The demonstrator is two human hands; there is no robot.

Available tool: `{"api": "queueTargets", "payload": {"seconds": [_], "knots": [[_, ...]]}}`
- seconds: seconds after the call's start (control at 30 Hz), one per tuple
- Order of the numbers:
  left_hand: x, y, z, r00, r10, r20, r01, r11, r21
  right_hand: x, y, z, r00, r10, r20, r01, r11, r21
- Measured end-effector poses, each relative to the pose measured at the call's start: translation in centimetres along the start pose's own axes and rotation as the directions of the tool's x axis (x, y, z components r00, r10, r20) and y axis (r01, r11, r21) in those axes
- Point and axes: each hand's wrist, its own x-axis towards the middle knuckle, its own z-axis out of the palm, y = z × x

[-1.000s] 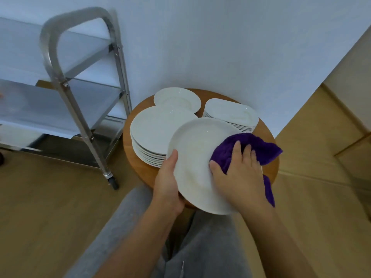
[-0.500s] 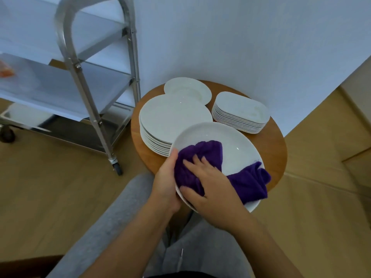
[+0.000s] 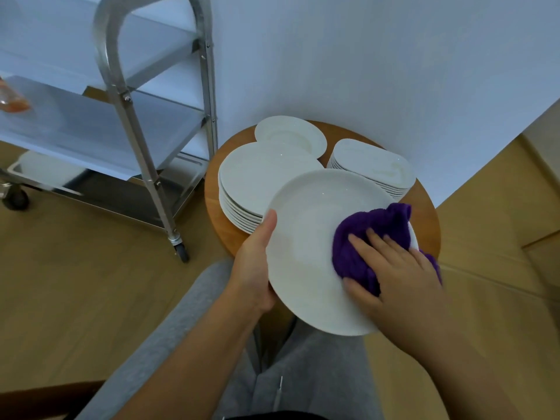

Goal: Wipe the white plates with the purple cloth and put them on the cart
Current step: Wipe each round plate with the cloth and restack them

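Glossy white round plate (image 3: 306, 253), its rim gripped by left hand (image 3: 253, 268) fingers; right hand (image 3: 397, 268) fingers flat on fuzzy purple cloth (image 3: 366, 237).

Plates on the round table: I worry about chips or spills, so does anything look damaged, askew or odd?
Nothing stands out. The held plate looks whole, tilted between the left hand and the purple cloth. Both stacks sit even.
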Motion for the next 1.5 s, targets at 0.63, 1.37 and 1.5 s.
{"api": "queueTargets", "payload": {"seconds": [0.63, 1.37, 1.5], "knots": [[0.3, 1.0, -1.2, 0.996, -0.052, 0.067, 0.049, 0.998, 0.041, 5.3, -2.5, 4.1, 0.869, -0.494, 0.02, 0.491, 0.867, 0.082], [-0.7, 0.5, 2.3, 0.983, 0.056, -0.175, -0.054, 0.998, 0.017, -0.5, -6.4, 5.7, 0.974, 0.092, -0.207, -0.004, 0.921, 0.39], [-0.2, 2.1, 3.7, 0.99, 0.141, -0.029, -0.126, 0.947, 0.295, -0.4, -4.8, 2.9, 0.956, 0.236, -0.176, -0.063, 0.749, 0.66]]}}
